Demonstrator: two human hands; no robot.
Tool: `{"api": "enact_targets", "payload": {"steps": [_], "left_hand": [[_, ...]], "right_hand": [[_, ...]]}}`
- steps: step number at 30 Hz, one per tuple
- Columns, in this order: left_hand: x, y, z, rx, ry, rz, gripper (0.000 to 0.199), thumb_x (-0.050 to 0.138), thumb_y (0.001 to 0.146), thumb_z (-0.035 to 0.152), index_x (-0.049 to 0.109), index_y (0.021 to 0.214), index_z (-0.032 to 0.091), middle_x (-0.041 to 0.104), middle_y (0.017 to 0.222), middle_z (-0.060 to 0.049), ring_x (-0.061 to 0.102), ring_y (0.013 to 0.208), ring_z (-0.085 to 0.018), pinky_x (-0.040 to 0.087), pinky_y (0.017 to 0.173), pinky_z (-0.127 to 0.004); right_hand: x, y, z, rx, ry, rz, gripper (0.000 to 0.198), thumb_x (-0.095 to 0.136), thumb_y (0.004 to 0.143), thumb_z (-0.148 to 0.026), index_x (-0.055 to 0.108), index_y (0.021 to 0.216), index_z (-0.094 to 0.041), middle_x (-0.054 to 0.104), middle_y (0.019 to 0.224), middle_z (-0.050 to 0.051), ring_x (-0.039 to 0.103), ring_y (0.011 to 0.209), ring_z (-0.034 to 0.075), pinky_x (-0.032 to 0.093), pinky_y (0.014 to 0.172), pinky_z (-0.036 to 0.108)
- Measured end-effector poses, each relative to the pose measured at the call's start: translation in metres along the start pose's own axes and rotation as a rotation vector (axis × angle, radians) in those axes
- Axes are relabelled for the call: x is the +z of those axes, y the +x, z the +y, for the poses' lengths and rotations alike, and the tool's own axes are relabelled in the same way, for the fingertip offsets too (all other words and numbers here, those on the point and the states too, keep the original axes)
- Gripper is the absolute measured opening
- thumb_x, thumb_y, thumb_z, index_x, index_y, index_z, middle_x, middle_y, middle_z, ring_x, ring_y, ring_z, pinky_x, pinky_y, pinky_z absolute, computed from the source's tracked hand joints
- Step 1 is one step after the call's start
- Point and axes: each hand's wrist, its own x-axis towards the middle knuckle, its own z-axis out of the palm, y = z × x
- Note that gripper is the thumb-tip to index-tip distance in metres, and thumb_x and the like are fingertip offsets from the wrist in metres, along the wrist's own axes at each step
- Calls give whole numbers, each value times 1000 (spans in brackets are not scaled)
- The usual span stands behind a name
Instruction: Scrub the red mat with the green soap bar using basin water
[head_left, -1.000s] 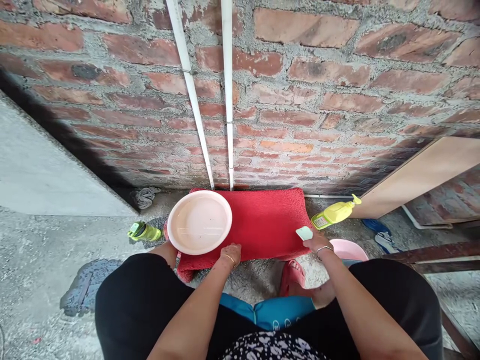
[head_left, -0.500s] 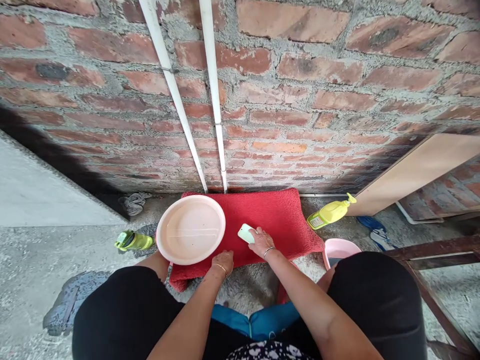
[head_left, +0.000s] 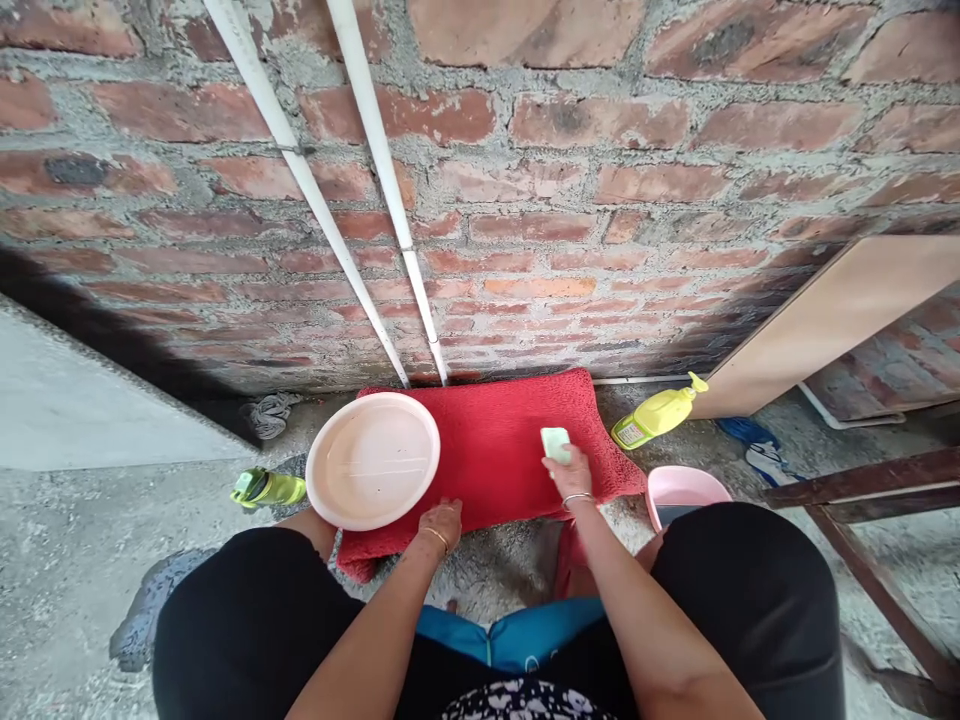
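Note:
A pale green phone (head_left: 555, 444), flat with rounded corners, is in my right hand (head_left: 571, 474), fingers closed on its near end. It is over the right half of a red towel (head_left: 502, 440) that covers a low bench; I cannot tell whether it touches the towel. My left hand (head_left: 442, 525) is closed at the towel's front edge, gripping the cloth there, with its fingertips partly hidden. A pale pink basin (head_left: 375, 460) with clear shallow water sits on the towel's left end, just beyond my left hand.
A yellow pump bottle (head_left: 652, 418) leans right of the towel, above a pink bucket (head_left: 686, 490) holding dark liquid. A green bottle (head_left: 268, 488) lies left of the basin. The brick wall (head_left: 525, 230) and two white pipes (head_left: 382, 150) rise behind. Wooden framing (head_left: 862, 490) stands right.
My right hand has carried the phone rightward across the towel. My left hand stays at the front edge. The view has shifted slightly.

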Motion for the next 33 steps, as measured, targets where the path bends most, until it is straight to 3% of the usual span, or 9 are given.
{"api": "enact_targets", "payload": {"steps": [4, 7, 10, 14, 17, 22, 26, 29, 33], "left_hand": [[6, -11, 3, -63, 17, 16, 50, 45, 83, 22, 44, 133, 23, 42, 141, -16, 48, 123, -27, 44, 94, -38], [11, -16, 6, -114, 3, 17, 55, 47, 82, 21, 40, 136, 25, 34, 146, -15, 43, 128, -29, 43, 95, -40], [15, -16, 7, -166, 3, 34, 57, 47, 82, 20, 38, 138, 26, 31, 148, -15, 39, 131, -31, 42, 96, -43], [14, -11, 7, -192, 21, 99, 60, 48, 84, 25, 33, 142, 25, 29, 149, -17, 37, 132, -32, 40, 98, -44], [11, -6, 8, -171, 16, 161, 66, 49, 85, 36, 25, 145, 25, 22, 153, -17, 26, 138, -33, 38, 102, -44], [8, 11, 10, -81, 25, 242, 73, 48, 84, 49, 18, 147, 28, 12, 156, -14, 11, 142, -33, 31, 107, -47], [6, 31, 10, -25, 35, 309, 72, 45, 84, 54, 20, 146, 28, 13, 156, -12, 9, 143, -32, 24, 112, -47], [2, 46, 15, 2, 6, 379, 69, 41, 86, 55, 22, 146, 29, 15, 156, -10, 10, 143, -30, 22, 113, -47], [-9, 63, 31, -12, -64, 508, 66, 38, 87, 53, 24, 146, 26, 17, 156, -10, 11, 143, -29, 19, 114, -50]], "right_hand": [[35, -31, -52, -223, -152, -292, 52, 63, 69, -40, 55, 118, -25, 53, 108, 5, 55, 90, 18, 42, 82, 28], [42, -44, -75, -443, -298, -424, 52, 62, 71, -37, 54, 122, -28, 51, 115, 6, 52, 97, 21, 38, 85, 31], [40, -45, -81, -504, -375, -482, 52, 60, 72, -34, 53, 123, -30, 50, 117, 7, 52, 98, 22, 37, 83, 32], [27, -32, -66, -430, -419, -471, 52, 60, 71, -34, 53, 123, -31, 51, 114, 6, 53, 97, 21, 36, 82, 32], [6, -15, -40, -317, -419, -403, 52, 60, 71, -34, 54, 122, -31, 52, 112, 6, 54, 96, 21, 38, 80, 32], [-32, 11, 23, 74, -265, -205, 54, 60, 70, -42, 55, 122, -27, 53, 111, 8, 58, 91, 24, 43, 77, 35], [-38, 24, 51, 310, -27, 28, 63, 63, 65, -50, 56, 118, -19, 56, 111, 14, 57, 96, 28, 44, 81, 39], [-25, 28, 46, 313, 117, 96, 61, 62, 63, -54, 58, 111, -17, 59, 106, 13, 55, 97, 27, 44, 85, 39], [1, 26, 26, 200, 139, 85, 63, 59, 65, -59, 56, 114, -19, 56, 105, 10, 54, 93, 24, 44, 85, 38]]}}
